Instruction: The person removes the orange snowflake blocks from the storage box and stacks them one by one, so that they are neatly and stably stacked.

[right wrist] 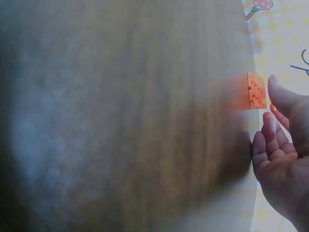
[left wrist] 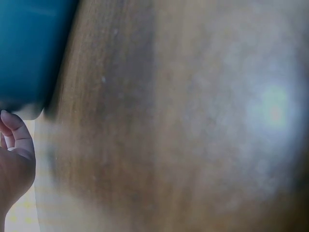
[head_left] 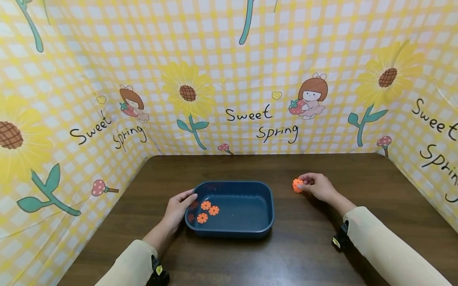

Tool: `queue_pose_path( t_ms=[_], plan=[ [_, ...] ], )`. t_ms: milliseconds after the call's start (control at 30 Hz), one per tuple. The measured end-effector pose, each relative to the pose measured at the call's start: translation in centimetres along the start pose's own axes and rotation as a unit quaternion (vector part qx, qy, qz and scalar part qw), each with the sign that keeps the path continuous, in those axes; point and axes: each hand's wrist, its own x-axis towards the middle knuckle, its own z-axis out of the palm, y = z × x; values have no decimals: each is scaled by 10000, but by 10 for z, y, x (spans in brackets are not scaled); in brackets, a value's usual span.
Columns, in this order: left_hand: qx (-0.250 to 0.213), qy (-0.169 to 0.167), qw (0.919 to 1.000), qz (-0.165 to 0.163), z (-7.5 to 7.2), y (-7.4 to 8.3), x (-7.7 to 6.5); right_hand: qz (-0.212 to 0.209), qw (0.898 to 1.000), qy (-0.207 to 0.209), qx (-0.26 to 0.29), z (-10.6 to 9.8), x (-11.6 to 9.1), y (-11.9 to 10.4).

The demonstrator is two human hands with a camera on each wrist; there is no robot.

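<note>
A dark blue rectangular plastic basin (head_left: 236, 229) stands on the table. At its left end my left hand (head_left: 177, 208) grips the rim, thumb over the edge and fingers along the outside. Inside the basin, toward the left, lie three orange flower-shaped notched discs (head_left: 202, 218). To the right of the basin, a small stack of similar orange discs (right wrist: 255, 91) sits on the table. My right hand (head_left: 319, 187) is at this stack, its thumb and forefinger pinching a disc at the top. The fingers partly hide that disc.
The brown wood-grain table (head_left: 229, 258) ends at the back against a yellow checked cloth (head_left: 229, 71) printed with flowers, which also hangs along both sides. Each forearm wears a small black wrist camera (head_left: 340, 240). The basin's left wall mirrors the discs faintly.
</note>
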Motion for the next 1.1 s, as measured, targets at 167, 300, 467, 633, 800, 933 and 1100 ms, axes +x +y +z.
queue_pose_path(
  t_ms=[167, 300, 467, 633, 800, 933, 1100],
  plan=[
    [-20, 18, 10000, 5, 0, -1, 0, -12, 10000, -31, -32, 1, 2, 2],
    [-29, 19, 10000, 2, 0, -1, 0, -7, 10000, -77, -38, 1, 2, 3],
    [-27, 0, 10000, 10, 0, 0, -1, 4, 9999, -99, -59, 1, 1, 2],
    [-62, -29, 10000, -25, 0, 1, -1, -3, 9999, -140, -74, 1, 1, 1],
    [-111, -58, 9999, -61, 0, 1, -1, 53, 9998, -167, -60, 1, 1, 1],
    [-128, -74, 9999, -48, 0, 2, -2, 97, 9998, -168, -38, 2, 1, 1],
    [-63, -70, 10000, -7, 0, 2, -2, 111, 9998, -167, -40, 3, 1, 2]
  ],
)
